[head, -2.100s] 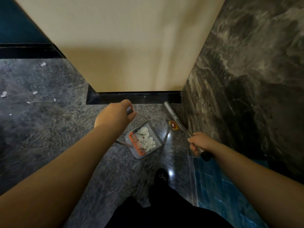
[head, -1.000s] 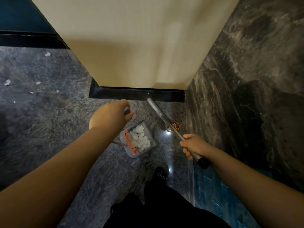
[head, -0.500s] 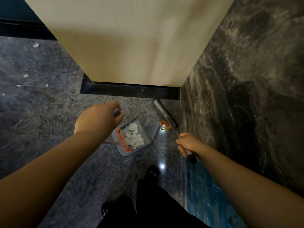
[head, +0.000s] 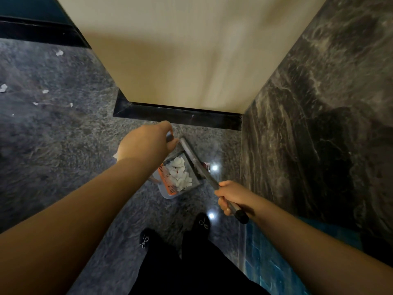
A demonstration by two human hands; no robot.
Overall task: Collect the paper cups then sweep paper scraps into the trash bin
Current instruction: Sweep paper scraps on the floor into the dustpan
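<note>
**Spill risk at the corner**

Scraps could tip out if the left hand [head: 146, 143], gripping the handle, tilts the grey plastic dustpan with its orange comb [head: 178, 184], which hangs above the dark marble floor [head: 63, 145] full of white paper scraps [head: 179, 176]. The right hand [head: 230, 196] is wrapped round the grey metal broom handle [head: 202, 167]. More torn bits [head: 45, 91] lie far left.

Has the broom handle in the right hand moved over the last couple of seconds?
Yes. The broom handle has swung left, away from the dark marble wall it lay along, and now crosses the dustpan edge. The right hand grips it.
</note>
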